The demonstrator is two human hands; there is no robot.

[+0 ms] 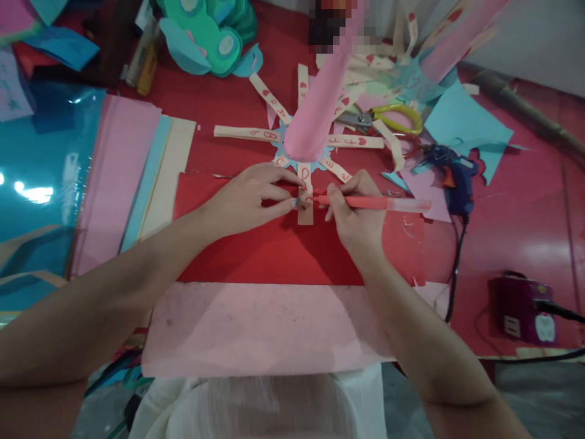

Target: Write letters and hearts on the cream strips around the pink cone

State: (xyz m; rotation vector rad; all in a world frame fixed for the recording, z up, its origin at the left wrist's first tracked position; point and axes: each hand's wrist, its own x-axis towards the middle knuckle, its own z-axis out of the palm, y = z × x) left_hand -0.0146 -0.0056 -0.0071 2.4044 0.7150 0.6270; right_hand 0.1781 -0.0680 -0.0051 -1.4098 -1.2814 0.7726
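Note:
A pink paper cone (311, 122) stands on a blue scalloped paper base, with cream paper strips spreading out from it. The strips carry red letters and hearts, such as the B strip (249, 133) and the F strip (359, 141). My right hand (361, 219) grips a red marker (370, 202), its tip at the D strip (306, 214) that points toward me. On that same strip my left hand (247, 198) rests from the left, fingers stretched out and apart, fingertips at its edge. Beneath lies a red paper sheet (256, 259).
A blue glue gun (450, 174) and yellow-handled scissors (400, 119) lie right among paper scraps. A purple power adapter (525, 311) with a cord sits at the right edge. Stacked coloured paper (119, 177) is at left, green foam-like cutouts (210, 36) behind. Another pink cone (457, 42) stands at back right.

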